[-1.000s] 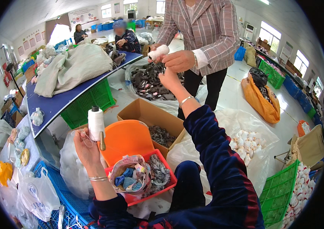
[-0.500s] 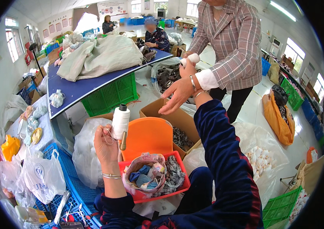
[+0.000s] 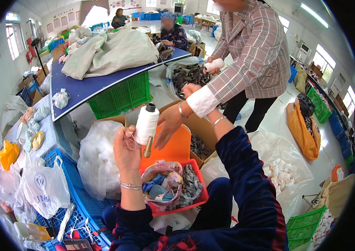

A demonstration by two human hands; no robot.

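Ctr of frame: L hand point(image 3: 127, 148) has fingers pinched on thin white thread point(image 3: 133, 138); white spool point(image 3: 146, 124) w/ black top tilts just beside them, can't tell if gripped too. Brass-coloured handle point(image 3: 147, 147) by spool's lower end. R hand point(image 3: 191, 89), upper ctr, part hidden behind co-worker's white cuff point(image 3: 202, 101); can't tell its fingers' state. Co-worker's near hand point(image 3: 171, 121) reaches nr spool; far hand point(image 3: 213, 70) holds 2nd spool point(image 3: 215, 65). Lower ctr: red tray point(image 3: 204, 193).
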